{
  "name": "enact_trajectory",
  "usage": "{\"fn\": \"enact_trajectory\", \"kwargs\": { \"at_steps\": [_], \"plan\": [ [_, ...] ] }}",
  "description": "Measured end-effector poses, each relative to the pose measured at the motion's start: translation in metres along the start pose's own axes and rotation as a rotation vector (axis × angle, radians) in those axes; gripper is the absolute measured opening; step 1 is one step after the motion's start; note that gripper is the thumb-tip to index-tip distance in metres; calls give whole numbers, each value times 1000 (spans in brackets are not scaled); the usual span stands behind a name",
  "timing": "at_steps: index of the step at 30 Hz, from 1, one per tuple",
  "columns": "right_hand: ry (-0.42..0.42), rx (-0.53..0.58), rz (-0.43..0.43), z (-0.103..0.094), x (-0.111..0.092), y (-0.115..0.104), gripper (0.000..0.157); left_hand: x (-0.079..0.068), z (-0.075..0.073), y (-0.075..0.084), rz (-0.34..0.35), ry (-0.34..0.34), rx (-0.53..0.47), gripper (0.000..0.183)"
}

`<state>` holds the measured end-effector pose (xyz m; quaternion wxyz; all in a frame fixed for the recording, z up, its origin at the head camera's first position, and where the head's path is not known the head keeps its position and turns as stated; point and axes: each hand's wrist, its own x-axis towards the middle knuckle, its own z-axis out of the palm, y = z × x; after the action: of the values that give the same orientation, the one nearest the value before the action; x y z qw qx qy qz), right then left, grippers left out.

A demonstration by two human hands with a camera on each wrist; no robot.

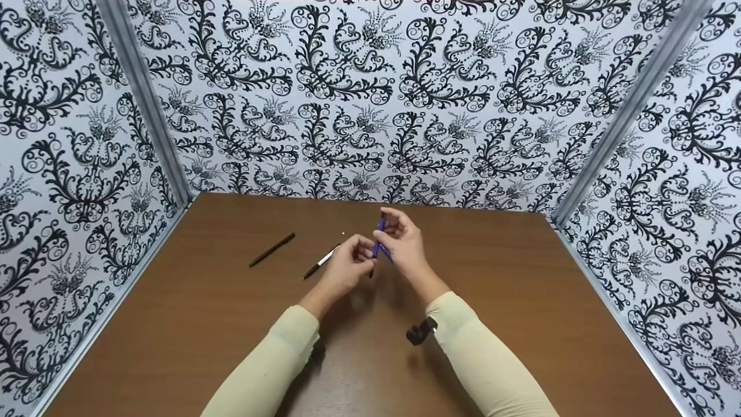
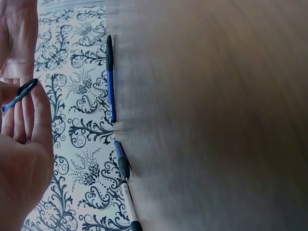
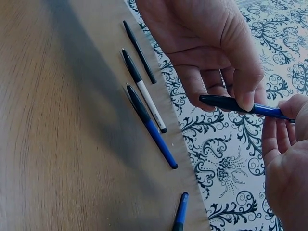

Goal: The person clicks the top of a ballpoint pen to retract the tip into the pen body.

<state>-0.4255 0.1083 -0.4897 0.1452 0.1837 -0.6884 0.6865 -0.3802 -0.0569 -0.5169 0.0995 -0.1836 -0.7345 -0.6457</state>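
A blue pen with a black end [image 3: 224,102] is held up over the table between both hands. Its black end points down in the head view, where the left hand [image 1: 350,263] pinches the lower part between thumb and fingers. The right hand [image 1: 403,238] grips the upper blue part, its thumb along the side and a fingertip at the top end. Under the hands lie two more blue pens, one [image 3: 153,127] beside a white pen with a black grip [image 3: 147,96] and the other [image 3: 181,209] farther to the right. The left hand partly covers the white pen in the head view.
A black pen [image 1: 272,249] lies to the left on the brown wooden table [image 1: 492,289]. White patterned walls [image 1: 359,104] close off the back and both sides. A small white speck [image 1: 343,233] is on the table behind the left hand.
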Motion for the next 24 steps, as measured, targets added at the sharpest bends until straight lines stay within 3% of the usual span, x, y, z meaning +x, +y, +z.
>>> {"fn": "enact_trajectory", "kwargs": {
  "at_steps": [24],
  "plan": [
    [-33, 5, 34, -5, -2, 1, 56, 1, -8, 2, -50, -54, 71, 30]
  ]
}}
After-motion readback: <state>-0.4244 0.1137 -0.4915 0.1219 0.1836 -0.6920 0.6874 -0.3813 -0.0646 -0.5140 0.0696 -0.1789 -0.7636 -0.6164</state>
